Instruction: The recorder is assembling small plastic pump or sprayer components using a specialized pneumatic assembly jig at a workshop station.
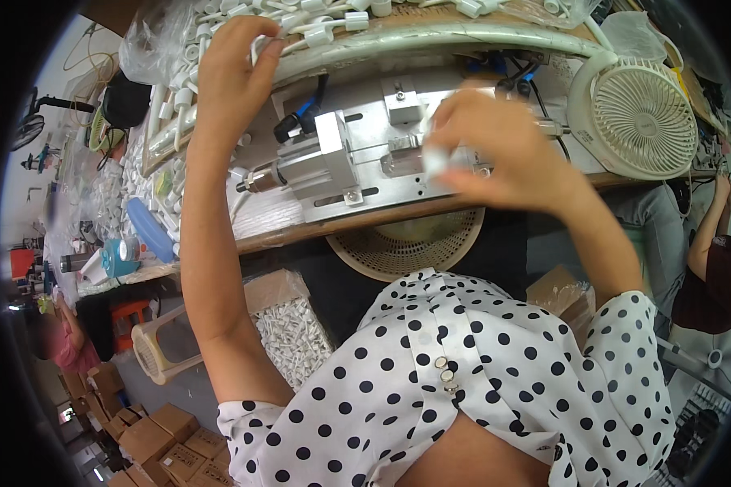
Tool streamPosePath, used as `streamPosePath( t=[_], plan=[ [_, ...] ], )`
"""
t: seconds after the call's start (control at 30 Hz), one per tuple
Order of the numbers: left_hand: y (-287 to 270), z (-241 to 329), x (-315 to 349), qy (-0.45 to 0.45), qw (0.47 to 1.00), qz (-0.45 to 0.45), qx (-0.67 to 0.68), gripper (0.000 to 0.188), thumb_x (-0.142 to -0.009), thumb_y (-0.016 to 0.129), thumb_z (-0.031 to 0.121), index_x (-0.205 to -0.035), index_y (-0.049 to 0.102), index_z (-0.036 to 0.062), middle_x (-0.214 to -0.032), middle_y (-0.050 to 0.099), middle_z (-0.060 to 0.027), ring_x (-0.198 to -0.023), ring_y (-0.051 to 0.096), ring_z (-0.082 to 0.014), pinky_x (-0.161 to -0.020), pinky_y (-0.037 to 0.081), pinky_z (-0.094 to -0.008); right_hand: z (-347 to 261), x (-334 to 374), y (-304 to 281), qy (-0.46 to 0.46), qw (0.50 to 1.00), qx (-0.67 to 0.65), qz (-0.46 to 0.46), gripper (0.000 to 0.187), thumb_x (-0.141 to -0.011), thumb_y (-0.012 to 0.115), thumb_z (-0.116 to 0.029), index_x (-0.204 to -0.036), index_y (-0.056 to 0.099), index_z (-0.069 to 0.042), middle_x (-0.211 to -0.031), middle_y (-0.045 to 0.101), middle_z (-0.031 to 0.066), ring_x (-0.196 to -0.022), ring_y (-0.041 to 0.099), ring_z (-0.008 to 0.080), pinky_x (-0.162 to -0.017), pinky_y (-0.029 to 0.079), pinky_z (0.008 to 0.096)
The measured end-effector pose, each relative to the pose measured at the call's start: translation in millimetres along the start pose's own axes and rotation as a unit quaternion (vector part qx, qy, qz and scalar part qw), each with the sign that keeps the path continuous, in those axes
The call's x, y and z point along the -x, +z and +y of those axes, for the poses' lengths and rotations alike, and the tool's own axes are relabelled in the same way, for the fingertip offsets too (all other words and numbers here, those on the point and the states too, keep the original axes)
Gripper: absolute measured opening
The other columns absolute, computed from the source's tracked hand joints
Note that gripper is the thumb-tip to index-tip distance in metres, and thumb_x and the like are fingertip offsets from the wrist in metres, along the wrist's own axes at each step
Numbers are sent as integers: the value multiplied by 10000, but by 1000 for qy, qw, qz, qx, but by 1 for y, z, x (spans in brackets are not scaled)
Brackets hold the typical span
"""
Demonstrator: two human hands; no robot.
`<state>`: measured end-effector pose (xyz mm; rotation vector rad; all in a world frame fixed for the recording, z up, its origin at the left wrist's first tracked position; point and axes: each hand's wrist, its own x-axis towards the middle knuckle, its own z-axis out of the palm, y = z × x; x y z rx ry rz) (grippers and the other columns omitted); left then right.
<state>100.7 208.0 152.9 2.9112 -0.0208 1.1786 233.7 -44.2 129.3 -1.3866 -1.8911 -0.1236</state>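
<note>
My left hand (240, 69) reaches over the bench's back rail, beside a pile of white plastic parts (317, 34) with round caps and thin stems. Its thumb and fingers curl together around a white plastic part, mostly hidden by them. My right hand (507, 150) is smeared by motion over the metal fixture; a blurred white cap (436, 161) shows at its fingertips. Below it, the fixture has an aluminium base plate (374, 195), a block with a pneumatic cylinder (309, 166) on the left and a clear tubular piece (399, 162) near the middle.
A white fan (645, 118) stands at the bench's right. Under the front edge sits a beige basket (365, 253); a box of small white parts (292, 337) is lower left. Cardboard boxes (171, 422) are stacked on the floor. Other people (714, 268) are at both sides.
</note>
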Motion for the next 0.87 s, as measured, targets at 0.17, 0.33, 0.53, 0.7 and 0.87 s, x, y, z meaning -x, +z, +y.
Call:
streamPosePath(
  t=[0.17, 0.33, 0.53, 0.7, 0.87],
  plan=[
    [-5, 41, 24, -268, 895, 128, 333, 117, -837, 580, 66, -924, 559, -8, -893, 621, -75, -769, 598, -127, -635, 482, -245, 7, 20, 40, -68, 992, 87, -55, 157, -648, 668, -126, -695, 548, -36, -714, 571, 67, -820, 553, 212, -723, 447, 303],
    [-17, 100, 78, -370, 814, 154, 421, 134, -820, 572, 1, -949, 536, -7, -896, 614, -100, -758, 580, -110, -682, 466, -219, 11, 22, 40, -56, 989, 104, -84, 192, -626, 665, -109, -727, 523, -28, -760, 566, 83, -781, 545, 226, -717, 445, 328],
    [-24, 144, 147, -487, 710, 186, 474, 168, -827, 555, -29, -982, 492, -38, -954, 582, -113, -848, 597, -166, -709, 514, -275, -1, 6, 31, -27, 985, 103, -137, 237, -623, 684, -140, -787, 542, -44, -775, 571, 92, -802, 556, 259, -712, 450, 362],
    [-27, 153, 195, -554, 649, 261, 452, 159, -826, 546, -12, -975, 492, -24, -931, 592, -138, -808, 618, -202, -673, 536, -311, -8, -39, 13, -23, 982, 77, -170, 225, -708, 658, -168, -875, 571, -47, -708, 550, 77, -704, 554, 264, -631, 428, 363],
    [-19, 156, 223, -569, 630, 259, 462, 188, -833, 563, 6, -1004, 487, -13, -957, 574, -131, -816, 609, -183, -687, 533, -295, -2, -114, 46, -119, 975, 162, -92, 118, -748, 619, -152, -831, 590, -74, -665, 556, 69, -650, 564, 279, -599, 437, 367]
  ],
)
